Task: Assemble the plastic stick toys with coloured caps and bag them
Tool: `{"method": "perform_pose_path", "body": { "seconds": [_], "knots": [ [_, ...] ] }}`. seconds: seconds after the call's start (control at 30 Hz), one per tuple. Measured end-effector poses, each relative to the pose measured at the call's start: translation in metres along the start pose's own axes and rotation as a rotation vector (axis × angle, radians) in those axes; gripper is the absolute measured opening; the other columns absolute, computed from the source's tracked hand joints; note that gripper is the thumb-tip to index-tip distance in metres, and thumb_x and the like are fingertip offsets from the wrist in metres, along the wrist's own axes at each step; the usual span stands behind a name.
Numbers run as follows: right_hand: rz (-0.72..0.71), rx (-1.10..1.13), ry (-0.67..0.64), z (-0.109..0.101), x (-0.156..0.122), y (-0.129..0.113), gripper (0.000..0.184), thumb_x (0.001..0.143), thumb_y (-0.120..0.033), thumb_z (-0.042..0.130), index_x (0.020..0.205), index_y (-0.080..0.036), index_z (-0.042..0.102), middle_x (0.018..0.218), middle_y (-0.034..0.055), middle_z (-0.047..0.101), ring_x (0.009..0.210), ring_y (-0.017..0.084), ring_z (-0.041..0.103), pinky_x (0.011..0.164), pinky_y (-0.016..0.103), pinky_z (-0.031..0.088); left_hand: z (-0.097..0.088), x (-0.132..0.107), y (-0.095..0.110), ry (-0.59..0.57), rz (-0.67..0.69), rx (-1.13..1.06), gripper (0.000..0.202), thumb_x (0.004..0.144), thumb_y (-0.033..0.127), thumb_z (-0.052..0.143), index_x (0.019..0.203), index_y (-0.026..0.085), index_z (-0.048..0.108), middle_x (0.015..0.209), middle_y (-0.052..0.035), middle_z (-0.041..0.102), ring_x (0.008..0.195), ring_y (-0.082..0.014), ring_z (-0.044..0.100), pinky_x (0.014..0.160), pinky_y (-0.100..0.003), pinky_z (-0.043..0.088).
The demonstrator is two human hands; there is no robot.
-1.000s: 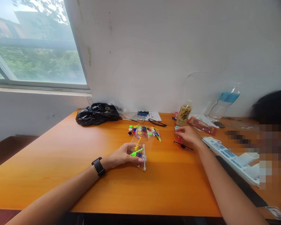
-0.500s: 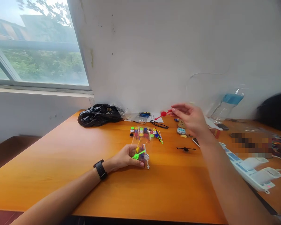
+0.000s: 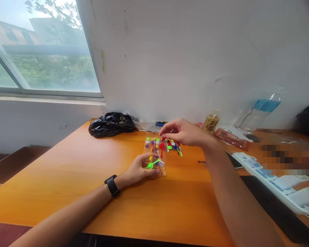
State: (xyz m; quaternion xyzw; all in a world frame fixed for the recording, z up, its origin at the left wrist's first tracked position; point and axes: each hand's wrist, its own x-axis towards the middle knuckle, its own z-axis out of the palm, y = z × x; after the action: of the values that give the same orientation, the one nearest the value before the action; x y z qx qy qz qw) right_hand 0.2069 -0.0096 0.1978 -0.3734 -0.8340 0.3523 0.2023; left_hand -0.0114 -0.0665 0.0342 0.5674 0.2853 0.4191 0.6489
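Note:
My left hand [image 3: 139, 168] is closed on a clear flat plastic piece [image 3: 154, 155]; I cannot tell whether it is a bag or a sheet. A green arrow spinner [image 3: 150, 165], a white arrow spinner [image 3: 161, 164] and a yellow one [image 3: 151, 159] show at it, close to the fingers. Just above, my right hand [image 3: 180, 132] pinches the upper end of a red arrow spinner [image 3: 162, 146], which points downward in front of the clear plastic. Behind lie several coloured discs and spinners [image 3: 173, 147], partly covered by the right hand.
A black plastic bag [image 3: 113, 125] lies at the back left. On the right are a drink bottle [image 3: 211, 121], a red packet [image 3: 231, 139], a tilted clear bottle [image 3: 259, 115], a phone [image 3: 234, 160] and a white power strip [image 3: 262, 180]. One end of a black spinner [image 3: 202, 161] shows beside my right forearm.
My right hand has moved left and slightly down, bringing the red arrow spinner over the clear plastic. The spinner has turned from slanting to nearly upright. The left hand keeps its hold.

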Motion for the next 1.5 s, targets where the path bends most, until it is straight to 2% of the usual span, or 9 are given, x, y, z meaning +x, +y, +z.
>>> {"method": "perform_pose_path", "body": {
  "seconds": [0.33,0.5,0.63,0.77,0.9,1.0,1.13,1.33,1.5],
  "knots": [
    [-0.019,-0.090,-0.272,0.012,0.004,0.005,0.015,0.087,-0.021,0.067,0.096,-0.017,0.078,0.089,0.0057,0.079,0.071,0.014,0.068,0.054,0.020,0.048,0.004,-0.003,0.011,-0.052,0.002,0.019,0.055,0.075,0.037,0.094,0.118,0.013,0.067,0.108,-0.0136,0.075,0.096,-0.0243,0.072,0.088,-0.036,0.055],
    [0.050,-0.072,-0.366,0.014,0.001,0.002,0.024,0.091,-0.029,0.065,0.109,-0.020,0.078,0.093,0.0049,0.078,0.059,0.011,0.060,0.044,0.019,0.042,0.003,-0.002,0.007,-0.066,-0.007,-0.002,0.052,0.079,0.034,0.092,0.119,0.013,0.066,0.109,-0.0132,0.074,0.094,-0.0226,0.073,0.090,-0.037,0.056],
    [0.061,-0.030,-0.268,0.002,-0.013,-0.014,0.032,0.094,-0.044,0.065,0.112,-0.022,0.078,0.091,0.0045,0.077,0.052,0.010,0.057,0.043,0.022,0.041,0.007,-0.003,0.011,-0.032,-0.027,-0.017,0.047,0.079,0.035,0.091,0.113,0.013,0.067,0.106,-0.0119,0.075,0.094,-0.0230,0.074,0.086,-0.034,0.057],
    [0.103,-0.055,-0.032,-0.027,-0.035,-0.015,0.034,0.090,-0.053,0.070,0.105,-0.023,0.079,0.081,0.0024,0.074,0.053,0.011,0.058,0.049,0.024,0.043,0.009,-0.004,0.012,-0.016,-0.060,-0.042,0.046,0.078,0.038,0.092,0.106,0.012,0.067,0.101,-0.0113,0.076,0.090,-0.0229,0.075,0.083,-0.034,0.058],
    [0.204,-0.187,0.107,-0.067,-0.053,0.034,0.035,0.079,-0.055,0.080,0.087,-0.021,0.080,0.079,0.0057,0.075,0.066,0.017,0.066,0.054,0.025,0.045,0.006,-0.003,0.006,-0.025,-0.092,-0.088,0.050,0.078,0.040,0.092,0.110,0.014,0.064,0.103,-0.0118,0.076,0.089,-0.0229,0.076,0.077,-0.031,0.058],
    [0.482,-0.270,-0.089,-0.083,-0.055,0.089,0.036,0.051,-0.043,0.096,0.074,-0.020,0.081,0.074,0.0061,0.075,0.063,0.020,0.067,0.054,0.026,0.046,0.003,-0.002,0.002,-0.037,-0.108,-0.076,0.050,0.080,0.043,0.090,0.109,0.013,0.064,0.103,-0.0134,0.077,0.088,-0.0234,0.077,0.072,-0.028,0.057],
    [0.798,-0.336,-0.324,-0.075,-0.046,0.136,0.040,0.035,-0.030,0.098,0.070,-0.020,0.082,0.068,0.0060,0.074,0.065,0.022,0.068,0.056,0.028,0.047,0.001,-0.001,0.002,-0.045,-0.118,-0.004,0.048,0.081,0.046,0.088,0.106,0.012,0.065,0.102,-0.0156,0.078,0.087,-0.0230,0.077,0.070,-0.027,0.057],
    [0.848,-0.271,-0.371,-0.056,-0.035,0.164,0.038,0.030,-0.021,0.098,0.063,-0.016,0.080,0.061,0.0096,0.072,0.053,0.021,0.064,0.047,0.029,0.040,-0.001,-0.001,0.002,-0.051,-0.127,0.000,0.048,0.081,0.047,0.088,0.107,0.013,0.065,0.105,-0.0155,0.078,0.089,-0.0227,0.077,0.070,-0.026,0.057],
    [0.848,-0.170,-0.301,-0.058,-0.037,0.164,0.040,0.028,-0.022,0.097,0.061,-0.017,0.075,0.058,0.0036,0.071,0.052,0.019,0.065,0.051,0.028,0.048,-0.001,-0.001,0.000,-0.064,-0.108,-0.054,0.049,0.079,0.044,0.090,0.107,0.012,0.065,0.102,-0.0145,0.078,0.087,-0.0222,0.076,0.070,-0.026,0.056]
  ]
}}
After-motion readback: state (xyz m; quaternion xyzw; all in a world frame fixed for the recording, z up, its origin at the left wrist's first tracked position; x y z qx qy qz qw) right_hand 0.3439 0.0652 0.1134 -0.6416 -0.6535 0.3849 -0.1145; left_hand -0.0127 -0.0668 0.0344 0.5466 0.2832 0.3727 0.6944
